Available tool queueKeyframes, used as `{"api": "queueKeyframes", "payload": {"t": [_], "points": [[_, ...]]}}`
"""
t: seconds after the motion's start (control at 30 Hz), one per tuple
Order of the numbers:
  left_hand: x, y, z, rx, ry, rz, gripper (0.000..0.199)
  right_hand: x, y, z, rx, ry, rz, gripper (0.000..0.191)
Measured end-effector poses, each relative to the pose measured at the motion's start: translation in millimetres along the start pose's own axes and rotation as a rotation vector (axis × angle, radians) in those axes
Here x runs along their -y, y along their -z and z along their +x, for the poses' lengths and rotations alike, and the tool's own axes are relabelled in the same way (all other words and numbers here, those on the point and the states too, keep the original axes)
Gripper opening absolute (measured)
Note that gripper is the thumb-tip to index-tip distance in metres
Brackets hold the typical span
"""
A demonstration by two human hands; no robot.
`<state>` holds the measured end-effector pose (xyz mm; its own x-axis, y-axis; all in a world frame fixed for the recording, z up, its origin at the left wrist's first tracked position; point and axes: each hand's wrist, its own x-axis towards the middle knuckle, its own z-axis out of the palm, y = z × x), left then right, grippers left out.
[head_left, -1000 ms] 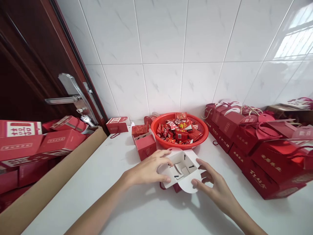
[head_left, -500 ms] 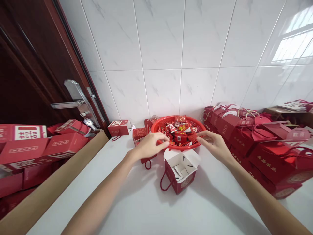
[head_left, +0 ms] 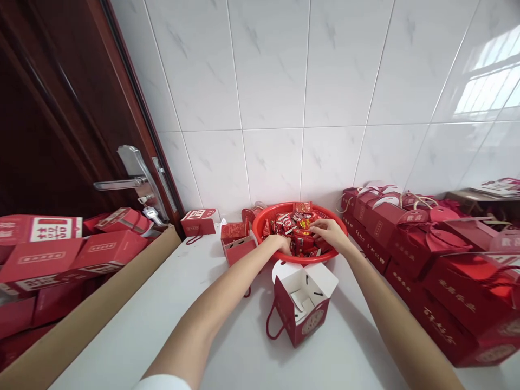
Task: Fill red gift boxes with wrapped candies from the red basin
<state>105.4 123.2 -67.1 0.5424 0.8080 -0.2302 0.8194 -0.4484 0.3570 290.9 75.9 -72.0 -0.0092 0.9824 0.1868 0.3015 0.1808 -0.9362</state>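
A red plastic basket (head_left: 340, 248) full of red-wrapped candies (head_left: 289, 223) stands by the wall. My left hand (head_left: 283, 245) reaches over its near rim into the left part of the pile, its fingers hidden among the candies. At the pile's right side my right hand (head_left: 330, 233) dips down, its fingers bent and drawn together at the wrappers; what they pinch, if anything, is hidden. Before the basket stands an open red gift box (head_left: 303, 319) with white inside, flaps spread and a dark red cord handle at its left. Its inside shows white card folds.
Closed red gift boxes (head_left: 406, 238) are stacked along the right. A cardboard carton (head_left: 134, 281) at left holds more red boxes. Small red boxes (head_left: 235, 246) stand left of the basket, and another box (head_left: 199, 222) lies by the door (head_left: 60, 108). Behind is a tiled wall (head_left: 272, 162).
Both my hands have moved into the basket from above its left and right rims, the left one sinking into the candies. The view has tilted slightly, so everything sits lower.
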Motion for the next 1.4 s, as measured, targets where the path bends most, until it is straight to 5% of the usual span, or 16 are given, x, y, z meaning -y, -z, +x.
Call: {"api": "queueKeyframes", "payload": {"t": [0.2, 0.67, 0.97, 1.13, 1.4], "points": [[-10.2, -0.4, -10.3, 0.117, 0.067, 0.153, 0.013, -4.0, -1.2, 1.5, -0.015, 0.070, -0.079, 0.013], [-10.3, 3.3, -14.5, 0.011, 0.069, 0.118, 0.019, -4.2, -1.3, -2.5, -0.059, 0.181, -0.267, 0.015], [9.5, 8.5, -12.0, -0.437, -0.031, -0.449, 0.027, 0.7, -2.1, -3.9, -0.024, 0.181, -0.102, 0.026], [7.2, 6.3, -12.6, -0.356, -0.199, -0.660, 0.031, 2.4, -4.4, -4.4, 0.111, 0.187, 0.034, 0.043], [10.9, 5.1, -15.8, -0.282, -0.305, -0.818, 0.044, -0.3, -5.4, -2.4, 0.150, 0.110, 0.102, 0.035]]}}
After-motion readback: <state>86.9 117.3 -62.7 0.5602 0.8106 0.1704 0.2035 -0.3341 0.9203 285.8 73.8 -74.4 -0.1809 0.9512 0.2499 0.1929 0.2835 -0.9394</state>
